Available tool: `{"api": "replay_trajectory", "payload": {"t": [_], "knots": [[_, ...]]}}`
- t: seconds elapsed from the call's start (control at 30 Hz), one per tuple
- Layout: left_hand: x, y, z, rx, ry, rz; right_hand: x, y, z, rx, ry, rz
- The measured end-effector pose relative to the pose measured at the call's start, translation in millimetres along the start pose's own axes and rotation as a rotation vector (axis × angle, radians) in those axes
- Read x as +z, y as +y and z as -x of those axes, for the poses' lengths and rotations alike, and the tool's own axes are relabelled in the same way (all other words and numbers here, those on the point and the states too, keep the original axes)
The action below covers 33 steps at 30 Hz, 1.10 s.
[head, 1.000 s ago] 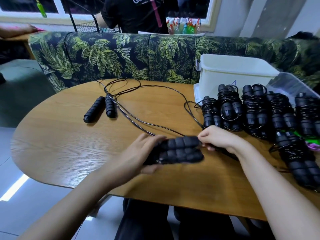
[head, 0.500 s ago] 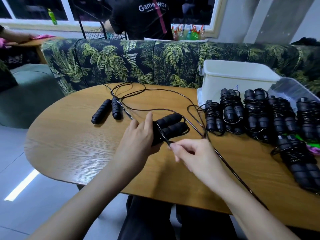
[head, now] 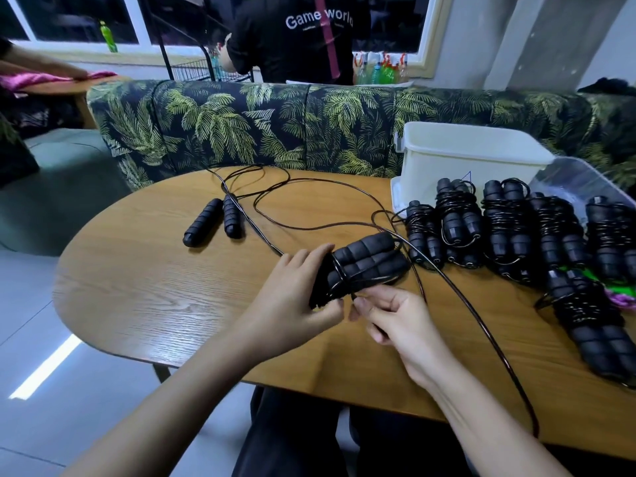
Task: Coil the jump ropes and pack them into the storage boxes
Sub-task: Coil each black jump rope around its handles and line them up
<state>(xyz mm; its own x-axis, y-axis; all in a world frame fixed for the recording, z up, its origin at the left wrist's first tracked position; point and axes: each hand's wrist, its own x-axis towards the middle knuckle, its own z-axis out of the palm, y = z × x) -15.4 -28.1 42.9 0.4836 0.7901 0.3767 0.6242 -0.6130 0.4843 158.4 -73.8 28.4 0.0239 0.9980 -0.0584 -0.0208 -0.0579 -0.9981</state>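
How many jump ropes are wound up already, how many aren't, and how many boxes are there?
Wound-up rope bundles: 6
Rope being wound: 1
Loose rope: 1
White box: 1
Clear box: 1
Total: 10

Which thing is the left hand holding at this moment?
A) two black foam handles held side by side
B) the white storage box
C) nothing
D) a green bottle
A: the left hand grips the pair of handles, with cord wrapped round them and the right hand pinching it just below.
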Motion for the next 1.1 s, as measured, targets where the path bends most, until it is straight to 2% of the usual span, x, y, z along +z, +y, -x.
{"api": "replay_trajectory", "payload": {"t": [0.1, 0.27, 0.33, 0.4, 0.47, 0.53, 0.57, 0.63, 0.7, 0.77, 0.8, 0.83, 0.87, 1.0, 1.1], "knots": [[5.7, 5.9, 0.0, -0.078, -0.002, 0.061, -0.4, -3.5, 0.6, -0.035, 0.029, 0.003], [11.0, -0.1, -7.7, -0.195, 0.094, 0.172, -4.1, -2.5, 3.5, -0.097, -0.01, 0.209], [10.8, -1.5, -10.6, -0.194, 0.114, 0.166, -5.4, -6.1, 3.4, -0.161, -0.02, 0.437], [7.8, 1.0, -15.2, -0.157, 0.136, 0.098, -5.8, -8.8, 2.4, -0.247, -0.051, 0.796], [4.7, 4.0, -21.6, -0.127, 0.164, 0.028, -8.0, -13.8, -1.0, -0.49, 0.024, 1.276], [1.0, 5.8, -28.5, -0.115, 0.198, -0.001, -13.7, -19.9, 0.2, -0.667, 0.071, 1.528], [-1.0, 5.9, -32.0, -0.112, 0.212, 0.0, -15.9, -26.0, 0.3, -0.65, 0.033, 1.557], [-4.7, 3.7, -38.4, -0.116, 0.235, 0.017, -24.7, -44.4, 1.6, -0.517, -0.056, 1.428], [-7.6, -2.1, -43.6, -0.137, 0.255, 0.058, -33.6, -52.2, 1.9, -0.363, -0.101, 1.006], [-9.2, -9.4, -46.9, -0.147, 0.267, 0.108, -41.9, -54.2, -3.4, -0.234, -0.058, 0.478], [-10.2, -11.4, -47.7, -0.148, 0.27, 0.115, -45.1, -52.7, -6.5, -0.16, -0.051, 0.317], [-11.4, -12.0, -48.1, -0.144, 0.274, 0.1, -49.2, -49.1, -9.8, -0.107, -0.05, 0.268], [-12.4, -11.2, -48.3, -0.136, 0.28, 0.067, -53.1, -45.6, -11.7, -0.079, -0.064, 0.327], [-15.1, -1.5, -49.4, -0.107, 0.3, -0.018, -53.2, -31.8, -10.8, -0.075, -0.217, 0.914], [-15.4, 4.7, -51.7, -0.07, 0.325, -0.017, -37.6, -25.4, -8.6, -0.176, -0.245, 0.952]]}}
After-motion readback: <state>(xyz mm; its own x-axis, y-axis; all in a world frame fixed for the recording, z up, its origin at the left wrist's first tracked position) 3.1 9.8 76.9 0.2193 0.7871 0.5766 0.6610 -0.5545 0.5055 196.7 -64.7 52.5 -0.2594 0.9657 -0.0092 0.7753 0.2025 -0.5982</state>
